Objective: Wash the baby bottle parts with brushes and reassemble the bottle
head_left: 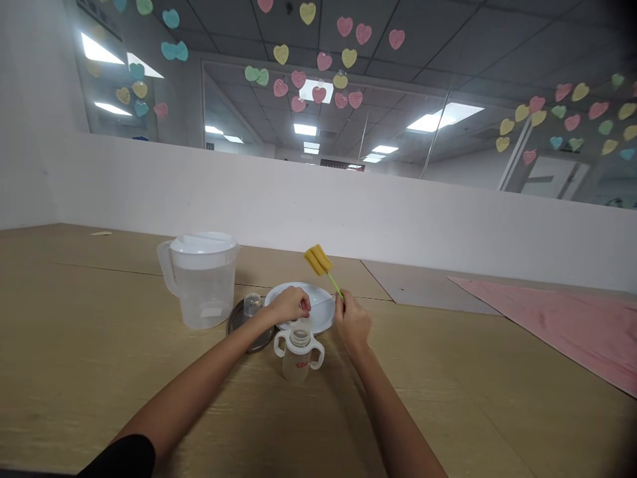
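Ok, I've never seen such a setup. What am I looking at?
There is no machine: these are a person's two bare hands. The one picture comes from a camera worn on the head, looking forward and down. On the table are a lidded pitcher, a two-handled bottle, a white dish and a dark round dish, with a small clear cup seemingly on it. A pink sheet lies at the far right. The right hand grips a yellow sponge brush by its green handle; the left hand is near the bottle's top, its hold unclear.
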{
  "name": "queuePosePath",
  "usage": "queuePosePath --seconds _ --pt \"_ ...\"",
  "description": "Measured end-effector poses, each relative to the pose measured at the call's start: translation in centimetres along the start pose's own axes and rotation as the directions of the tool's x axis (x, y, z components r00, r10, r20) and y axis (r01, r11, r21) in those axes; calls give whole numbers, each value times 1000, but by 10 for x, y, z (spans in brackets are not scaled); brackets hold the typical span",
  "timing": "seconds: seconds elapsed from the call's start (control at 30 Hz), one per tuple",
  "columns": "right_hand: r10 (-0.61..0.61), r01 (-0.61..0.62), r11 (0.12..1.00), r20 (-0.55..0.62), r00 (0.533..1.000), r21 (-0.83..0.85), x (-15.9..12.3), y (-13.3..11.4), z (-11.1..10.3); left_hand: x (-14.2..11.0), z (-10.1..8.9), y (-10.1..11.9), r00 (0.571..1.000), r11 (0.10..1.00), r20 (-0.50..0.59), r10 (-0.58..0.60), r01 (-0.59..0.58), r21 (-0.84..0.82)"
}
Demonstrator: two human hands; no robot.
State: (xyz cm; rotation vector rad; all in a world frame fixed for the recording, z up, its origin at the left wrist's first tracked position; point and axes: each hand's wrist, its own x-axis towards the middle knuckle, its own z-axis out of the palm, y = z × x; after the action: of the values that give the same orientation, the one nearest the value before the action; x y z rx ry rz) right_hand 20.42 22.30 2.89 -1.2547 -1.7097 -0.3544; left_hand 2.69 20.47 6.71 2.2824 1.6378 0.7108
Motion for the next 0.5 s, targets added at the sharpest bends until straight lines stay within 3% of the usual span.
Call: queuePosePath --seconds 0.13,0.23,0.3,0.43,0.5 --pt "81 -82 995 22 996 63 1 -3 -6 -5 -39 -1 989 995 -138 -47 34 -90" --pt "32 -36 998 68 997 51 0 -6 -6 -17 -74 5 957 955 -260 -126 46 -295" --pt "-6 5 1000 115 993 6 0 -6 -4 -27 -93 10 948 924 -263 -179 70 -377" --pt "69 -55 995 161 985 -88 0 -3 1 -43 -113 18 930 921 -282 -233 118 -373" --pt "34 -19 995 162 986 -94 0 0 3 -46 -114 19 934 924 -279 -222 110 -365"
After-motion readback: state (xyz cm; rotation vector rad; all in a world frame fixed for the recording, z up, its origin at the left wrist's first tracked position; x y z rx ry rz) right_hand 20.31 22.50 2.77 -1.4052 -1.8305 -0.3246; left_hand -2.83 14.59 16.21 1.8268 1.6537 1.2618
